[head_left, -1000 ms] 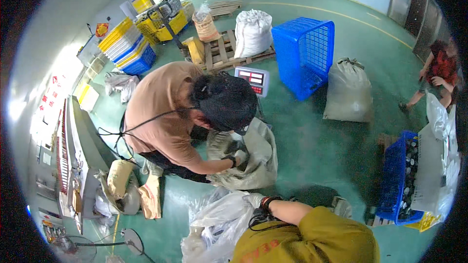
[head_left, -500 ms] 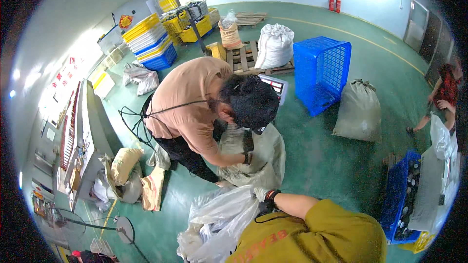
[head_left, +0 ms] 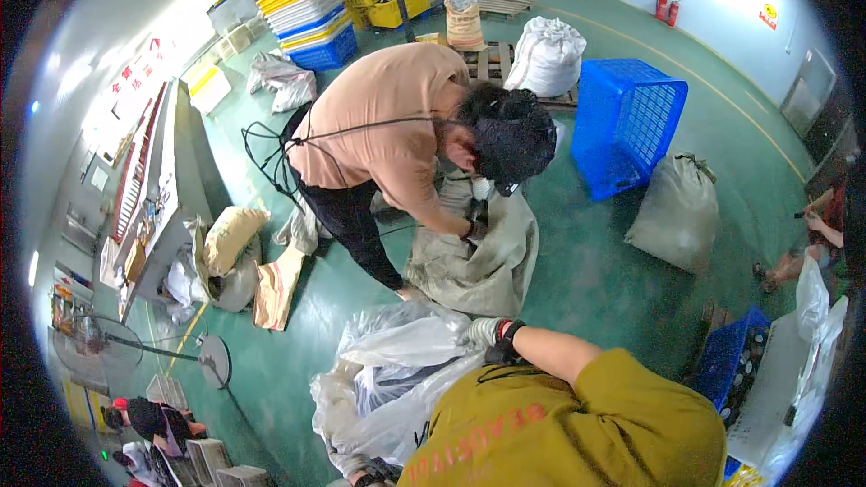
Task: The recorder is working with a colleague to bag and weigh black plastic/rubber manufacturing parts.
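A large translucent plastic bag [head_left: 410,343] lies bunched in front of me, with something dark and bluish showing through it. My right hand [head_left: 485,332], in a white glove with red and black bands at the wrist, is closed on the bag's far right edge. My left hand [head_left: 354,465], gloved too, is at the bag's near left edge; the lower rim of the head view cuts it off and its fingers are hidden. Just beyond the bag, a co-worker in a peach shirt [head_left: 383,117] bends over a beige woven sack [head_left: 492,257], hands at its mouth.
Right of the co-worker stand a blue crate [head_left: 622,126] on its side and a full sack [head_left: 677,216]. Stacked crates [head_left: 311,22] and a white sack [head_left: 547,56] are behind. A floor fan [head_left: 215,361] and sacks [head_left: 236,239] are left; another blue crate [head_left: 729,356] is right.
My view has shifted, and my left hand has come into sight at the lower edge. My right hand keeps its hold on the bag. The co-worker still bends over the woven sack.
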Tool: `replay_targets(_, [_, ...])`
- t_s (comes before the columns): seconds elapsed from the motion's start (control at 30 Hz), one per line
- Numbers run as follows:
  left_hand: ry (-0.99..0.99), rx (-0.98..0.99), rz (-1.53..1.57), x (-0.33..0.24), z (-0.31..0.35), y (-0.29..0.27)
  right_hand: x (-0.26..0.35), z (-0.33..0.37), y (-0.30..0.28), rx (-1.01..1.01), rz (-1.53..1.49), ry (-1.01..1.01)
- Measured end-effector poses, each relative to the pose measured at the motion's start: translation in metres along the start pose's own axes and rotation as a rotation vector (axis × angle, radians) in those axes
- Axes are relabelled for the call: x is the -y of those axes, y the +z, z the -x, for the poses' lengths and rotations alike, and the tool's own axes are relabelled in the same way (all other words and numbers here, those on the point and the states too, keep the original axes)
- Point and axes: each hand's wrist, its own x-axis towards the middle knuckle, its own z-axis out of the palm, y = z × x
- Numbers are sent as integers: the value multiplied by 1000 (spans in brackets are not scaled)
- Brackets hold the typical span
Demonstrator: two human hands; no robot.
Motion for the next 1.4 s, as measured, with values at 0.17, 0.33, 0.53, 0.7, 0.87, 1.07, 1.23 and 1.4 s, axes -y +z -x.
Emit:
replay_targets(0.17, [131, 127, -85, 0, 8, 7, 13, 14, -5, -329, -471, 255])
replay_targets(0.33, [62, 145, 1, -10, 16, 24, -3, 25, -4, -345, 853, 215])
replay_targets(0.53, [31, 46, 6, -11, 20, 13, 4, 10, 3, -430, 490, 95])
replay_targets(0.7, [31, -8, -55, -5, 25, -20, 16, -20, 14, -574, -545, 411])
replay_targets(0.87, [-142, -182, -130, 1, 20, -23, 32, 6, -12, -387, -1142, 401])
replay_targets(1.07, [-95, -78, -512, 19, 36, -43, -26, -43, 1, 39, -13, -35])
replay_targets(1.23, [136, -13, -251, 0, 21, -21, -23, -50, -13, -208, -1122, 419])
replay_targets(1.4, [364, 4, -99, -79, 20, 21, 22, -73, -62, -317, -1179, 244])
